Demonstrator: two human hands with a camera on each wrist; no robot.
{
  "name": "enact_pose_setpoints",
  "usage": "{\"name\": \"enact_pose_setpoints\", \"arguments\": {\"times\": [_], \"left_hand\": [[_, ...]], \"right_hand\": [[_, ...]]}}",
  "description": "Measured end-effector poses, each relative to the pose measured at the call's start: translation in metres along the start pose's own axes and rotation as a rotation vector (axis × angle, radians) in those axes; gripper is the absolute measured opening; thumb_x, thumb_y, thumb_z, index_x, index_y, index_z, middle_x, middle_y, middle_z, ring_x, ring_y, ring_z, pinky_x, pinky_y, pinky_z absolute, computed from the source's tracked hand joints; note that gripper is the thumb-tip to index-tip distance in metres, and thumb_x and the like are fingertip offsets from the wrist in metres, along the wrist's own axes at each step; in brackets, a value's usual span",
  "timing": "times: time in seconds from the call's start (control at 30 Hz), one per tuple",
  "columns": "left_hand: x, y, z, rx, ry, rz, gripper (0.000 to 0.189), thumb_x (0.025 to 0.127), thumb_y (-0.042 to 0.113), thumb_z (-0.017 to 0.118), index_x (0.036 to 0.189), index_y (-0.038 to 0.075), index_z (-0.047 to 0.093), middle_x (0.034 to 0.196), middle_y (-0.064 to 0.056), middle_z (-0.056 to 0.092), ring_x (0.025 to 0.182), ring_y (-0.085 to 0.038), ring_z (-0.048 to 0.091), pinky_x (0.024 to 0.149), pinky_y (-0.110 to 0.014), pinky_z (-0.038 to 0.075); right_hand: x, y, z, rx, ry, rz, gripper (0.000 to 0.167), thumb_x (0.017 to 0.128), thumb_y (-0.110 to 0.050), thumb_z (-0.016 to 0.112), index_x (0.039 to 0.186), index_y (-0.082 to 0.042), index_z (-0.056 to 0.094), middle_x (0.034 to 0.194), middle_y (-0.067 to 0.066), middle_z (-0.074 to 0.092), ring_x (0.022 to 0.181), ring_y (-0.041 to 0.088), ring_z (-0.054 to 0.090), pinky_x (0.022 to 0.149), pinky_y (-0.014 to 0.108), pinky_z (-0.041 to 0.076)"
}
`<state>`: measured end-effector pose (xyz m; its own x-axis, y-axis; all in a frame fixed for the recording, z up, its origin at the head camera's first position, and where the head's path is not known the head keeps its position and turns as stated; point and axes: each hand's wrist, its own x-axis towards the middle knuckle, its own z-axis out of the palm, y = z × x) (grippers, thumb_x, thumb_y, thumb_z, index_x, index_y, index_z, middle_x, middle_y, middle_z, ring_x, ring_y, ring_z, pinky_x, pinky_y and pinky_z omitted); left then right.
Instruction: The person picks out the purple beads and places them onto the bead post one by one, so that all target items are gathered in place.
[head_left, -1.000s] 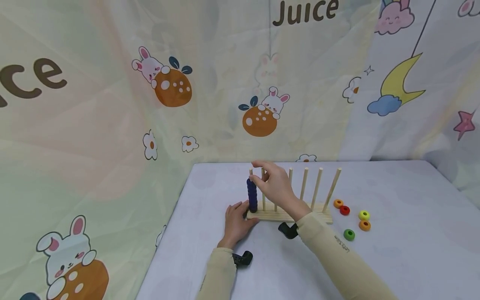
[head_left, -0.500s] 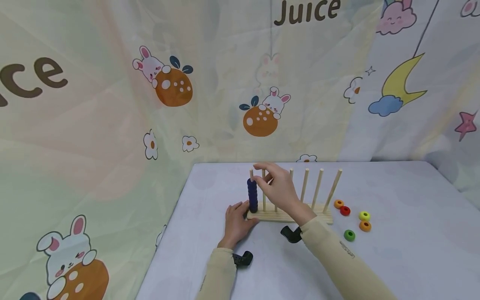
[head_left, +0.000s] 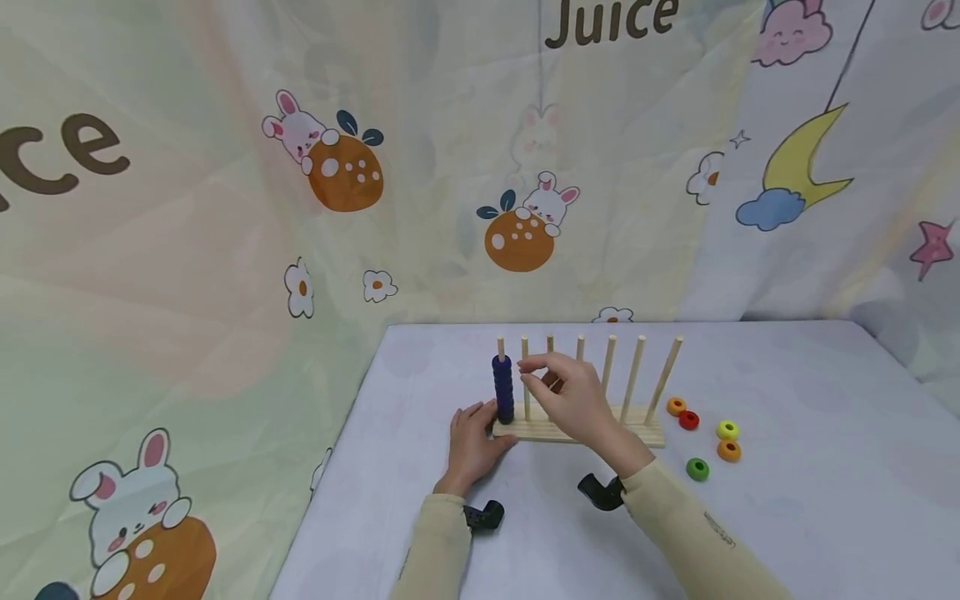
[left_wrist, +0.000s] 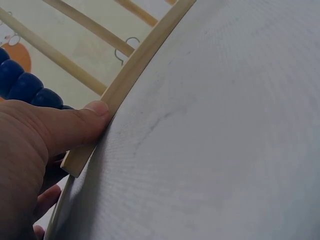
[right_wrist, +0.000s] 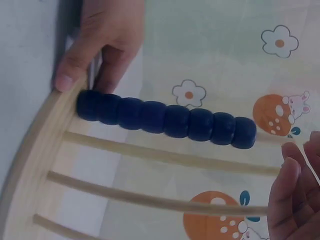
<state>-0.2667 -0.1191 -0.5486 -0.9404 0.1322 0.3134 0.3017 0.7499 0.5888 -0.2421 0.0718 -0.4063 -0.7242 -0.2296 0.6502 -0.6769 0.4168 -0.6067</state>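
Observation:
A wooden peg rack (head_left: 536, 429) stands on the table with a row of upright pegs. Dark blue beads (head_left: 503, 389) are stacked on its leftmost peg, several high, and the peg's tip shows above them. My left hand (head_left: 474, 442) grips the rack's left end; in the left wrist view the thumb (left_wrist: 95, 110) presses on the base's front edge while the fingers go behind it. Just right of the blue stack is my right hand (head_left: 573, 400), in front of the middle pegs. Its thumb and fingers hold nothing, and in the right wrist view they are apart from the top bead.
Loose ring beads lie on the table right of the rack: an orange bead (head_left: 677, 406) near a red bead (head_left: 688, 420), a yellow bead (head_left: 727, 430) near another orange bead (head_left: 729, 451), and a green bead (head_left: 697, 469) closer in. A printed cloth (head_left: 420, 167) hangs behind the table.
My right hand has drawn away from the top of the blue stack, moving right and slightly down. The left hand stays at the rack's end.

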Motion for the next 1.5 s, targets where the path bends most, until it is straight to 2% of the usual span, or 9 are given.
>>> {"name": "enact_pose_setpoints", "arguments": {"times": [0.37,0.53,0.97,1.3,1.5], "left_hand": [[0.0,-0.001,-0.001,-0.008,-0.003,0.012,0.065,0.08,0.036,0.08,0.135,0.009,0.059,0.135,-0.004,0.061,0.131,-0.029,0.046,0.117,-0.054,0.017],[-0.001,-0.002,0.001,-0.018,0.022,0.045,0.06,0.084,0.039,0.074,0.132,0.005,0.061,0.133,-0.007,0.062,0.129,-0.031,0.048,0.114,-0.057,0.019],[-0.002,-0.001,0.0,-0.041,0.016,0.03,0.055,0.088,0.037,0.069,0.132,0.005,0.061,0.136,-0.006,0.06,0.131,-0.029,0.047,0.116,-0.056,0.016],[-0.003,0.0,0.001,-0.06,0.034,0.035,0.051,0.088,0.032,0.07,0.13,0.006,0.062,0.132,-0.007,0.062,0.128,-0.032,0.051,0.115,-0.059,0.018],[-0.002,0.0,-0.003,-0.1,0.007,0.027,0.049,0.09,0.029,0.069,0.131,0.004,0.061,0.133,-0.01,0.061,0.13,-0.033,0.049,0.116,-0.06,0.016]], "right_hand": [[-0.039,0.021,-0.011,-0.067,-0.036,0.107,0.014,0.089,-0.009,0.071,0.102,-0.013,0.074,0.088,-0.005,0.072,0.055,0.005,0.05,0.047,0.021,0.046],[-0.052,0.033,-0.014,-0.081,-0.017,0.142,0.012,0.088,-0.007,0.071,0.099,-0.011,0.074,0.086,-0.003,0.072,0.057,0.004,0.054,0.049,0.021,0.048],[-0.09,0.052,-0.025,-0.047,0.007,0.255,0.013,0.088,-0.008,0.071,0.101,-0.011,0.074,0.09,-0.001,0.073,0.066,0.004,0.061,0.056,0.022,0.053],[-0.117,0.067,-0.055,-0.145,0.056,0.27,0.015,0.086,-0.004,0.072,0.1,-0.008,0.073,0.089,-0.001,0.072,0.066,0.003,0.059,0.056,0.02,0.052],[-0.122,0.074,-0.078,-0.175,0.1,0.272,0.014,0.085,-0.001,0.073,0.098,-0.007,0.073,0.086,0.005,0.072,0.064,0.003,0.058,0.053,0.018,0.049]]}}
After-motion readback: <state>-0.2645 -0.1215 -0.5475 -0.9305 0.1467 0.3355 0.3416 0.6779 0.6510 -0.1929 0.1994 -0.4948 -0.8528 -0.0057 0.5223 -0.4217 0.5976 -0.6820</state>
